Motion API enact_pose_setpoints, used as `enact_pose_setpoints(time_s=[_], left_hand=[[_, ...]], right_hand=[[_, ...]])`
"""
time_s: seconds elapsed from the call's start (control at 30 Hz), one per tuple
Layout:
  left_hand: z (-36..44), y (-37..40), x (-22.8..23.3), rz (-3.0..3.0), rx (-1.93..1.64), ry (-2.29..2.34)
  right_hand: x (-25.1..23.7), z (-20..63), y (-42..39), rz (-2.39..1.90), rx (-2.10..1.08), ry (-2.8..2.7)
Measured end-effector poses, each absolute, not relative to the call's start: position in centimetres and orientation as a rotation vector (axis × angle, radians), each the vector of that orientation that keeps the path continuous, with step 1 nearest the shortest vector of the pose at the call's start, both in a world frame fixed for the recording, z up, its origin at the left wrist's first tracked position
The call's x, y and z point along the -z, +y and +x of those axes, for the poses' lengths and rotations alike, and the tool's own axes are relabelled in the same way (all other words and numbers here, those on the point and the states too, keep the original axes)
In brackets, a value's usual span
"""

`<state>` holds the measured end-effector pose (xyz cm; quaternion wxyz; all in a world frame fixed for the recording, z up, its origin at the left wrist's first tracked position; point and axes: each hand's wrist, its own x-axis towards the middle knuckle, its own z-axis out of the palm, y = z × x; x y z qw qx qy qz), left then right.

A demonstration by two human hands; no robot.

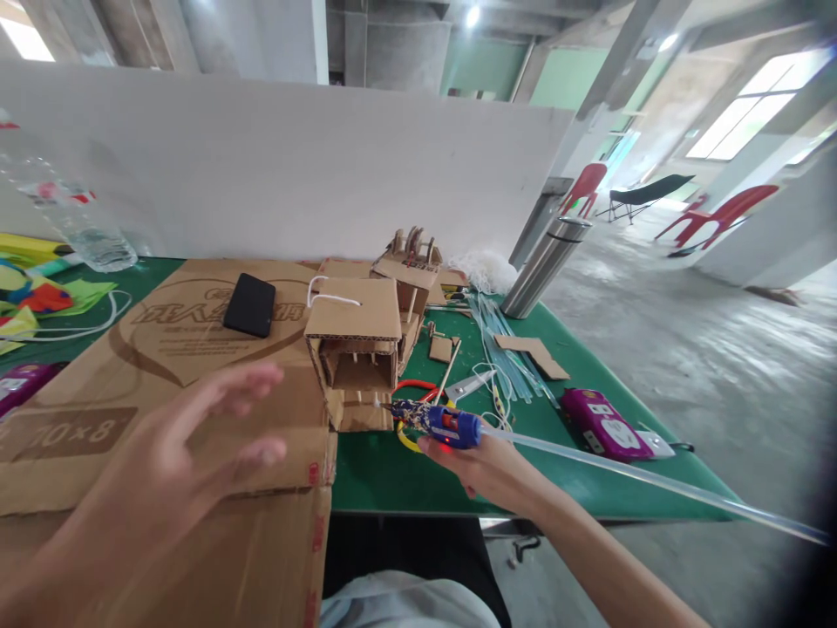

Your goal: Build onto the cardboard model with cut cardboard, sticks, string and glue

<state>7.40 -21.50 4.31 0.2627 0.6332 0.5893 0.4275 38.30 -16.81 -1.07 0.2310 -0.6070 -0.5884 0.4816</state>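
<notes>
My right hand (487,467) grips a blue hot glue gun (454,426), a long clear glue stick (628,471) trailing from its back to the right. The gun's nozzle points left, at the lower front of a cardboard box model (353,307) with an open front and a white string loop on top. Over the flattened cardboard sheet (275,410), my left hand (196,436) hovers with fingers and thumb apart, holding nothing. Behind the box stands a second cardboard piece (409,270) with upright curved parts. Scissors (467,385) lie just beyond the gun.
A black phone-like slab (249,304) lies on the cardboard. Loose glue sticks (503,349), a steel flask (546,266) and a purple power strip (605,425) occupy the green table's right side. A plastic bottle (85,218) stands at left; a white partition (327,166) rises behind.
</notes>
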Motion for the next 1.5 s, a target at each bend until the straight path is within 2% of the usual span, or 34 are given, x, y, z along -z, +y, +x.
enact_pose_setpoints(time_s=[0.13, 0.33, 0.6, 0.87, 1.3, 1.5], left_hand=[[6.9, -15.2, -4.5, 2.080, -0.720, 1.511], [10.4, -13.1, -4.0, 2.154, -0.816, 1.103], [11.4, -13.4, -2.0, 2.043, -0.877, 1.237], [12.7, -12.1, 1.3, 1.808, -1.153, 1.024], [12.7, -12.1, 2.4, 1.735, -1.179, 0.957], [12.8, -11.9, 2.9, 1.687, -1.194, 0.920]], right_hand=[[0.7, 37.2, -16.2, -1.654, -1.355, -1.603], [0.3, 36.2, -15.6, -1.666, -1.377, -1.575], [4.4, 37.2, -14.7, -1.431, -1.278, -1.756], [4.9, 37.8, -14.4, -1.365, -1.237, -1.743], [6.3, 38.0, -13.1, -1.324, -1.156, -1.734], [6.5, 37.7, -12.4, -1.367, -1.237, -1.697]])
